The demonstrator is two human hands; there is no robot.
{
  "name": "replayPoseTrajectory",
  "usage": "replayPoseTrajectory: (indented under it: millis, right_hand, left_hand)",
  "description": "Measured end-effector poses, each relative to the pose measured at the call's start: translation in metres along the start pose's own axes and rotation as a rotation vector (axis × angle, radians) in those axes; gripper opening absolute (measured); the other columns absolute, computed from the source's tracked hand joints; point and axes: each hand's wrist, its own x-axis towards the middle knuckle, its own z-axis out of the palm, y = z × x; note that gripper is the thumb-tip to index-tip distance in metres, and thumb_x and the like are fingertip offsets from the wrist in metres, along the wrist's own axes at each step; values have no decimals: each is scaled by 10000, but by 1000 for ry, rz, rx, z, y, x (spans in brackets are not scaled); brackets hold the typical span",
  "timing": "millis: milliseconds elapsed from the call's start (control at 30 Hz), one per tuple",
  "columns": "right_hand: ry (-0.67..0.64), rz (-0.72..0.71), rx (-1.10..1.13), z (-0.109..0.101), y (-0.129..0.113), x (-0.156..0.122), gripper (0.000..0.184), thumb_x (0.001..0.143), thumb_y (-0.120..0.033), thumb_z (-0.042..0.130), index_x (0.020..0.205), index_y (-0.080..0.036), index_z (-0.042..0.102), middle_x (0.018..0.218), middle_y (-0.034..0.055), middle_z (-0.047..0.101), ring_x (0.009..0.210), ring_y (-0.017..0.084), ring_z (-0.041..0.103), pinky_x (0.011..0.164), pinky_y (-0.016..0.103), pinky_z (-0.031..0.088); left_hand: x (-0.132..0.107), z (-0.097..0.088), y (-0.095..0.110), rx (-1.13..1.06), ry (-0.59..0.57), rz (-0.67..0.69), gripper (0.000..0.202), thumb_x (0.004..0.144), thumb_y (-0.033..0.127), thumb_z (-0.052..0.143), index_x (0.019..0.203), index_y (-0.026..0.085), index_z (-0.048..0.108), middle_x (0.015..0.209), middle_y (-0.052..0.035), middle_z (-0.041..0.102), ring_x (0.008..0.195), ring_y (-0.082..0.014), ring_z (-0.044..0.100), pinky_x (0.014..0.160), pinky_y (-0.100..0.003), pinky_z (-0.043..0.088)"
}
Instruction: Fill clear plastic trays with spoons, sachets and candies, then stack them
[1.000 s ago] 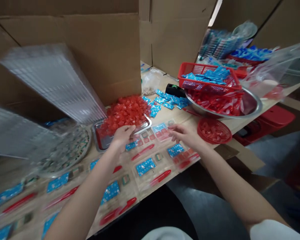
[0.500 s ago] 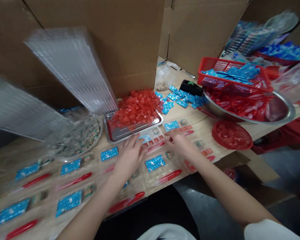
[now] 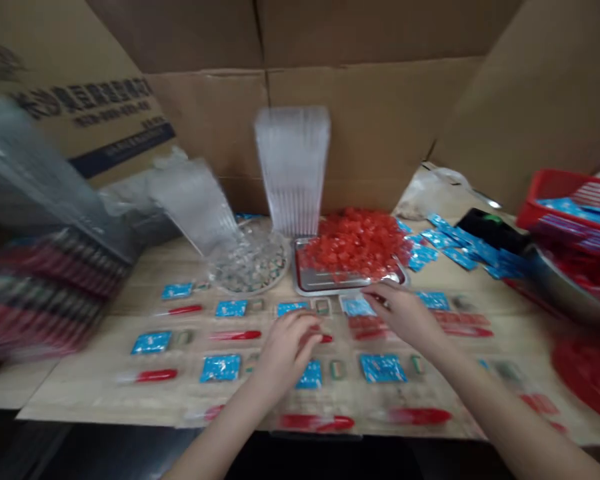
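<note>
Head view: left hand [image 3: 286, 343] curled, low over a blue packet [image 3: 309, 375] on the table [image 3: 80, 393]. Right hand [image 3: 403, 313] half open, fingertips just beside the steel tray [image 3: 330, 287] of red candies [image 3: 353, 243]. Blur: cannot tell if either of my 2 hands holds anything.

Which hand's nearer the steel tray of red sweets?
Right. The right hand is at the front right of the steel tray, fingertips close by its rim. The left hand is farther off, toward the person and below the tray's left side.
</note>
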Motion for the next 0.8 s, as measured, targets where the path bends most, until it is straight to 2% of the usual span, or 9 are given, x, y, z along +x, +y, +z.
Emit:
replayPoseTrajectory:
  millis: [100, 233, 333, 400, 500, 600, 700, 767, 800]
  right_hand:
    - [-54, -216, -40, 32, -53, 68, 197, 882, -210, 470, 891, -187, 665, 873, 55, 629, 836, 162, 591, 759, 261, 450]
    - [28, -386, -270, 79, -115, 153, 220, 894, -159, 436, 939, -153, 651, 966, 109, 595, 947, 204, 537, 822, 310, 434]
    - [46, -436, -335, 99, -136, 191, 223, 872, -97, 429, 890, -116, 650, 1022, 157, 586, 1017, 264, 503, 778, 353, 444]
    - [51, -472, -365, 100, -139, 196, 225, 877, -100, 422, 881, -110, 647, 1037, 164, 593, 1033, 282, 497, 772, 373, 447]
    - [74, -503, -402, 88, -137, 160, 222, 903, -145, 408, 952, -131, 625, 1185, 161, 552, 1119, 280, 452, 839, 395, 432]
    - [122, -623, -405, 71, -132, 82, 195, 909, -202, 431, 949, -174, 619, 1222, 126, 551, 1168, 266, 426, 848, 383, 432]
    - [134, -844, -344, 52, -121, 7, 144, 884, -221, 486, 897, -189, 627, 1199, 108, 578, 1181, 262, 437, 847, 369, 433]
    - [124, -808, -258, 38, -102, -16, 137, 882, -230, 493, 897, -202, 626, 1169, 88, 600, 1152, 235, 472, 873, 359, 426]
    - [135, -707, -213, 30, -88, -16, 146, 888, -236, 483, 901, -204, 625, 1117, 83, 623, 1100, 220, 507, 866, 349, 430]
  left_hand:
    - [-23, -17, -16, -30, 71, -93, 188, 866, 220, 490, 1016, 230, 603, 1062, -63, 641, 1035, -199, 574, 899, -366, 460]
    - [-41, -26, -32, -84, 149, -170, 184, 857, 223, 497, 995, 241, 617, 1043, -67, 656, 1024, -212, 588, 886, -379, 473]
    - [-44, -32, -44, -202, 209, -241, 175, 852, 251, 504, 973, 244, 631, 1025, -69, 667, 1008, -216, 603, 883, -383, 480]
    - [-40, -38, -52, -347, 263, -318, 185, 847, 298, 514, 976, 229, 628, 1045, -81, 664, 1018, -219, 606, 898, -387, 476]
    - [-29, -45, -59, -723, 405, -447, 387, 806, 412, 564, 1136, 215, 521, 1146, -115, 625, 1052, -226, 606, 895, -385, 485]
    - [-20, -47, -54, -1080, 532, -538, 639, 761, 538, 572, 1286, 255, 343, 1224, -127, 579, 1013, -226, 633, 833, -371, 518]
    - [-19, -44, -43, -1105, 507, -651, 670, 724, 512, 636, 1272, 260, 345, 1126, -104, 628, 804, -189, 688, 686, -302, 545]
    - [-24, -41, -37, -1004, 430, -730, 683, 682, 448, 701, 1243, 245, 368, 1029, -80, 655, 644, -155, 680, 568, -250, 525]
    - [-28, -39, -34, -953, 390, -760, 699, 671, 433, 714, 1246, 242, 364, 980, -64, 659, 588, -144, 667, 528, -236, 512]
